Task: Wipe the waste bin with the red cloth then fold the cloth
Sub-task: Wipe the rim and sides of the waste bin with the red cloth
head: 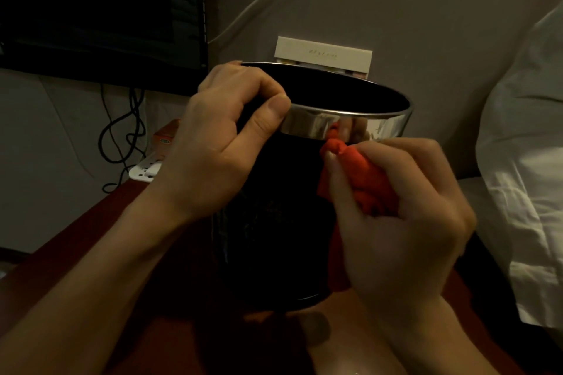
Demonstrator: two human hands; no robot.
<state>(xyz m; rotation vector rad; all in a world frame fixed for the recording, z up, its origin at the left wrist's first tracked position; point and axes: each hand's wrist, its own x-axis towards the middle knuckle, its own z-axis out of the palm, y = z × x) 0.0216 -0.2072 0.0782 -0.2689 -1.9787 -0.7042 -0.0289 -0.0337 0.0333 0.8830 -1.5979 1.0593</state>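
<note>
right hand [405, 207] clutching red cloth [365, 183] against waste bin [274, 222]

A single wide-angle view from a camera worn on the person's head, looking forward and steeply down over both forearms, which enter from the bottom edge. It sits very close: the left hand [222, 143], the right hand [396, 216] and the waste bin [274, 222] between them fill the middle of the frame. The bin's open mouth is seen from above and slightly in front. Beyond it the view faces a wall [396, 3], with a dark screen [100, 9] at upper left and white bedding [527, 161] along the right edge. Straight lines bow towards the edges.
</note>
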